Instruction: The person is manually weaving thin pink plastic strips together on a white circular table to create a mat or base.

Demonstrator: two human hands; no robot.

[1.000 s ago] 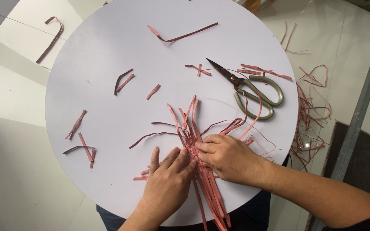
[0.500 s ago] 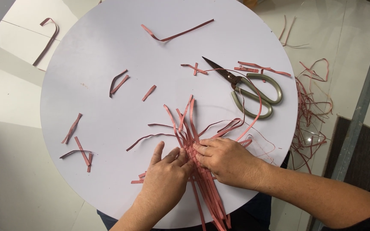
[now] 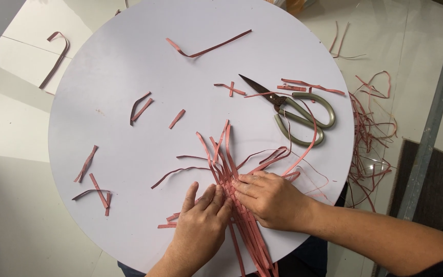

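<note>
Your left hand [image 3: 201, 228] and right hand [image 3: 270, 197] pressed flat, fingers extended, on the woven bundle of thin pink strips [image 3: 234, 192]; easing pressure could let the weave spring loose.

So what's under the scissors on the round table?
A thin pink strip loops through the scissors handles, over the white round table. Anything beneath the blades is covered.

Between the earlier pictures and now little has moved: the left hand [image 3: 201, 225] has slid slightly toward the near edge of the surface [image 3: 108, 66], its fingertips [image 3: 220, 196] drawing close against the right hand [image 3: 270, 197] on the woven strips [image 3: 234, 192], whose fingers have tightened together over the weave.
</note>
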